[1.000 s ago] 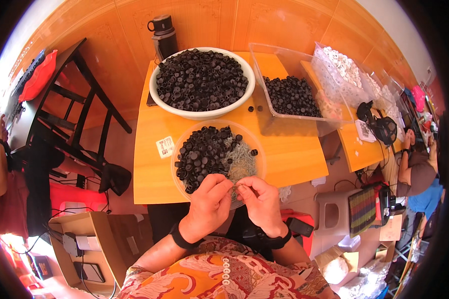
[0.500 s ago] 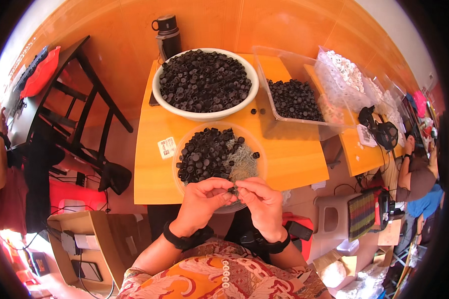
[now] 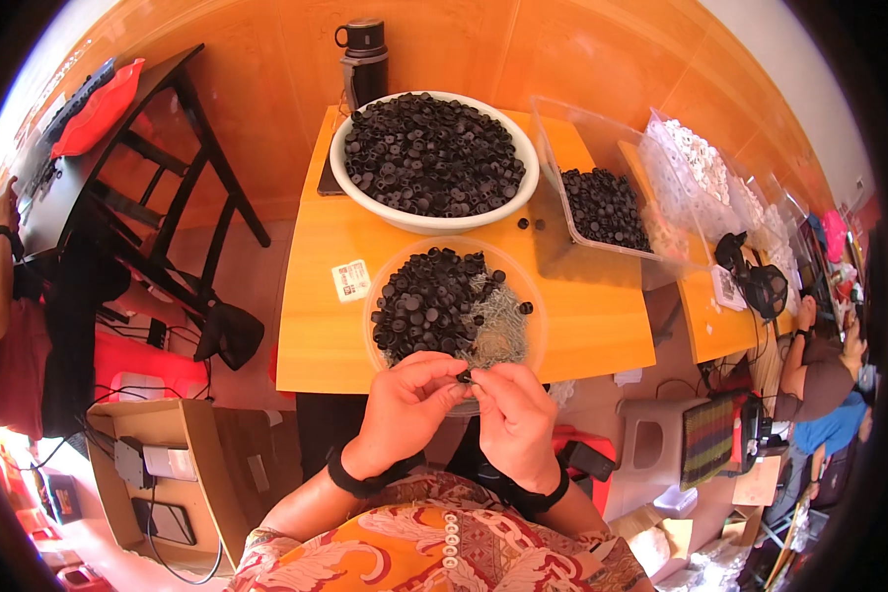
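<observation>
My left hand (image 3: 403,412) pinches a small black plastic cap (image 3: 464,376) between thumb and forefinger. Against it, the fingers of my right hand (image 3: 516,419) are pressed together; whatever they grip is too small and covered to make out. Both hands meet over the near rim of a clear round tub (image 3: 373,345). Black caps (image 3: 429,301) fill its left side, and a heap of thin silvery screws or pins (image 3: 501,326) lies on its right. One loose black cap (image 3: 526,308) rests by the tub's right rim.
Behind the tub, a white basin (image 3: 340,183) is heaped with black caps. A clear plastic bin (image 3: 602,259) to its right holds more. A black flask (image 3: 365,69) stands at the back. Bins of white parts (image 3: 696,158) and a seated person (image 3: 824,370) are at the right.
The view has shifted, so the table and tubs sit slightly farther right. My hands stay pinched together over the tub's near rim, with the fingertips slightly repositioned around the cap.
</observation>
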### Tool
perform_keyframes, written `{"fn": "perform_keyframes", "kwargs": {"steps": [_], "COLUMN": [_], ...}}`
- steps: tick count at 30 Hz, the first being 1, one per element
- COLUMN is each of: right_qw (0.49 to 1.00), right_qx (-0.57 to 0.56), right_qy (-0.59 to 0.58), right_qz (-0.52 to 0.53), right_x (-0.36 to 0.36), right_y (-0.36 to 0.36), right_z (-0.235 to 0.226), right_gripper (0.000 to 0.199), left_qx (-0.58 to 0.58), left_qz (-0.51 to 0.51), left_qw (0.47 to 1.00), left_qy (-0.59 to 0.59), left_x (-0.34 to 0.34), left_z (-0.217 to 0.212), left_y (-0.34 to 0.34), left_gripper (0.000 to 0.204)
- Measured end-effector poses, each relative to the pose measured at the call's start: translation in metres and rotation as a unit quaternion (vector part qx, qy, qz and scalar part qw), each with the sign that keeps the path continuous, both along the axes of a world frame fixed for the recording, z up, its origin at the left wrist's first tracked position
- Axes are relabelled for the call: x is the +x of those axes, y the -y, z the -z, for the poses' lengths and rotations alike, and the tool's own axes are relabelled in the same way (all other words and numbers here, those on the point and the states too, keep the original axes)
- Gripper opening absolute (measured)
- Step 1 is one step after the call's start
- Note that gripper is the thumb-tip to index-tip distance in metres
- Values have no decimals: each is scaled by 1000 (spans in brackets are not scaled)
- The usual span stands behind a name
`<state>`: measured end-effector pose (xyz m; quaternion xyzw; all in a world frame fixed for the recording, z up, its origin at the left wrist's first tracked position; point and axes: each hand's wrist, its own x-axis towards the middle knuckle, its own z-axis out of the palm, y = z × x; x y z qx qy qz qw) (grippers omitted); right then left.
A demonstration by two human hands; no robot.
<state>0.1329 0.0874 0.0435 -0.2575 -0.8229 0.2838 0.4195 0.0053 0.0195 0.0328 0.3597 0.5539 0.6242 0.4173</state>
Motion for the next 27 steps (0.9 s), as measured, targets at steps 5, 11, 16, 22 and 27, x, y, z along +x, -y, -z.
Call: {"fn": "perform_keyframes", "kwargs": {"steps": [5, 11, 16, 22, 27], "right_qw": [997, 993, 996, 995, 995], "right_qx": [79, 117, 87, 89, 85], "right_qy": [6, 10, -3, 12, 20], "right_qz": [-1, -14, -20, -32, -46], "right_x": [-5, -6, -6, -5, -6], "right_y": [4, 6, 11, 18, 21], "right_z": [-3, 0, 0, -3, 4], "right_gripper": [23, 28, 28, 29, 28], "left_qx": [33, 25, 14, 47, 57], "left_qz": [-13, -28, -33, -44, -57], "left_qw": [996, 985, 999, 993, 973], "left_qy": [-81, -168, 13, -98, -216], "left_x": [0, -1, 1, 1, 1], "left_z": [-3, -7, -1, -1, -2], "left_y": [7, 15, 21, 27, 31], "left_gripper": [20, 20, 17, 19, 19]}}
